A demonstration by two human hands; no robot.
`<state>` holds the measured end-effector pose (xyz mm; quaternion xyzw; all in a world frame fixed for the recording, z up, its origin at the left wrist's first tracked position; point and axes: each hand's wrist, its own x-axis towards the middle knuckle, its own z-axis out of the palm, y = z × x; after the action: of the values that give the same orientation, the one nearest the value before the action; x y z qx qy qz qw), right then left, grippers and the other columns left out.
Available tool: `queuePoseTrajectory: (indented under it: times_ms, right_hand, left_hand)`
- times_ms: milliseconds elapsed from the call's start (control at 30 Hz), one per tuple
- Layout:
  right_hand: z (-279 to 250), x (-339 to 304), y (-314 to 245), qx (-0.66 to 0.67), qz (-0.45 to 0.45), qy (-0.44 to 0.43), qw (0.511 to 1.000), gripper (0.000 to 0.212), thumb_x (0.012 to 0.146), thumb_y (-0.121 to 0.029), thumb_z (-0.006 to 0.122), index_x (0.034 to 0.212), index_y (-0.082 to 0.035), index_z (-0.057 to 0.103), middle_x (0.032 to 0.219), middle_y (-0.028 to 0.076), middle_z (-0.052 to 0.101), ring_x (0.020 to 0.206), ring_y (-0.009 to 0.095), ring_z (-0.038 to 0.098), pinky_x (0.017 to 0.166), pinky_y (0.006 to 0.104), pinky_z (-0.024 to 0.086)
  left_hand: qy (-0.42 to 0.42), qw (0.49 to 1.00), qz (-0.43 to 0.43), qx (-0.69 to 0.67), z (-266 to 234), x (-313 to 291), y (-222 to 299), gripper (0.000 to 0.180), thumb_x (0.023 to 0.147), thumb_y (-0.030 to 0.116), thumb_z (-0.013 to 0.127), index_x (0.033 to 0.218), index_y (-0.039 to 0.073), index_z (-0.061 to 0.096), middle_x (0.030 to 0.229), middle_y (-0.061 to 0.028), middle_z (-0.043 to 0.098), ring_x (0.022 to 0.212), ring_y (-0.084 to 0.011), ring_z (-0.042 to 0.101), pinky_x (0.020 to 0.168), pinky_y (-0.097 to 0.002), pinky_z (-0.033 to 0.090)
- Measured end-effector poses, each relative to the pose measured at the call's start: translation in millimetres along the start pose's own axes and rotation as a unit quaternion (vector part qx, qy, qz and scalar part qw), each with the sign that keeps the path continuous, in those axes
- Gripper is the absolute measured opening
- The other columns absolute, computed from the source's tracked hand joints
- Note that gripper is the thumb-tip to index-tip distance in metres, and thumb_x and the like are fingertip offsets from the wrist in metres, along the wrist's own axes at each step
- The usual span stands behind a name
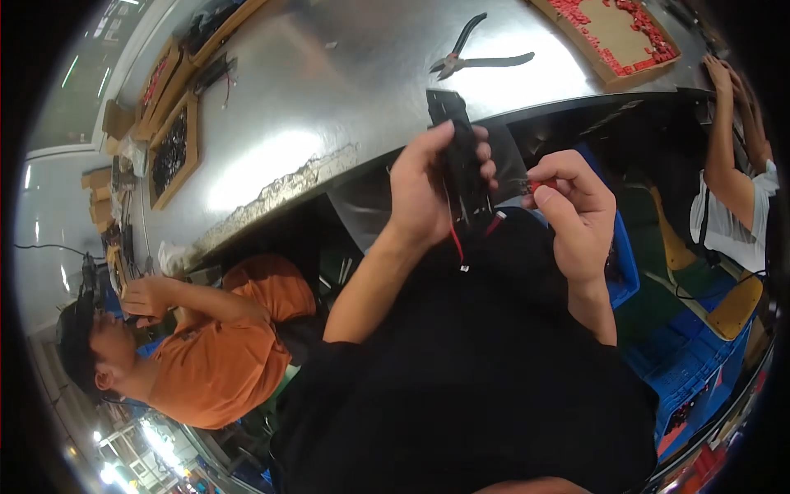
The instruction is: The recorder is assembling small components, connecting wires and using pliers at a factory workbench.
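My left hand (418, 179) is closed around a long black wired pack (461, 169), holding it tilted just off the table's front edge. From the pack's lower end hang thin red and dark leads with small white plugs (466, 267). To its right, my right hand (578, 206) pinches a small red connector (541, 186) between thumb and fingers. Thin metal ends stick out of the connector toward the pack, and a small gap separates the two. Part of the connector is hidden by my fingertips.
Cutting pliers (450, 64) lie with handles spread on the metal table (362, 74). A cardboard tray (650, 67) of red pieces is at far right, and boxes of dark parts (196, 156) at left. Co-workers sit on both sides. Blue crates (683, 370) stand at lower right.
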<state>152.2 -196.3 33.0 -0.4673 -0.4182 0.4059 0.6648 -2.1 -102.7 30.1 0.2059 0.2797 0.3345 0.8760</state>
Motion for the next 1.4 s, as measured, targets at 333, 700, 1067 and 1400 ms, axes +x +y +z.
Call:
queuePoseTrajectory:
  times_ms: [333, 700, 1067, 1400]
  right_hand:
    - [-22, -25, 3, -0.086, 0.148, -0.172, 0.97, 0.019, 0.09, -0.019, 0.061, 0.089, -0.001, 0.066, 0.069, -0.002, 0.056, 0.06, 0.004, 0.045, 0.057, 0.0213, 0.033]
    - [5, -21, 49, -0.174, 0.058, 0.055, 0.982, 0.035, 0.092, -0.008, 0.067, 0.126, 0.0, 0.065, 0.075, -0.001, 0.059, 0.066, 0.002, 0.046, 0.061, 0.0209, 0.041]
    - [-31, 22, 2, -0.356, 0.017, 0.006, 0.934, 0.02, 0.083, -0.017, 0.068, 0.084, 0.002, 0.066, 0.072, 0.019, 0.062, 0.063, 0.029, 0.059, 0.06, 0.0356, 0.046]
    - [-14, 14, -25, -0.237, 0.098, -0.02, 0.966, 0.018, 0.09, -0.013, 0.065, 0.089, 0.005, 0.069, 0.071, 0.011, 0.066, 0.067, 0.012, 0.06, 0.062, 0.0286, 0.048]
  left_hand:
    - [0.045, 0.979, 0.116, 0.162, -4, 11, 3, 0.022, 0.1, 0.023, 0.059, 0.103, 0.002, 0.062, 0.094, -0.0086, 0.067, 0.091, -0.0206, 0.065, 0.087, -0.0391, 0.051]
    - [0.049, 0.993, 0.071, 0.079, -9, 14, -31, 0.037, 0.106, 0.034, 0.051, 0.118, 0.001, 0.059, 0.113, -0.0105, 0.067, 0.105, -0.0217, 0.064, 0.096, -0.0395, 0.047]
    - [-0.219, 0.514, 0.443, 0.701, 23, -8, -15, 0.062, 0.073, 0.01, 0.079, 0.128, 0.0, 0.053, 0.13, -0.0219, 0.058, 0.119, -0.0377, 0.059, 0.099, -0.0445, 0.048]
    - [-0.172, 0.486, 0.46, 0.723, 17, 16, -15, 0.071, 0.071, 0.004, 0.073, 0.136, -0.007, 0.046, 0.127, -0.0232, 0.058, 0.11, -0.0381, 0.06, 0.091, -0.0431, 0.048]
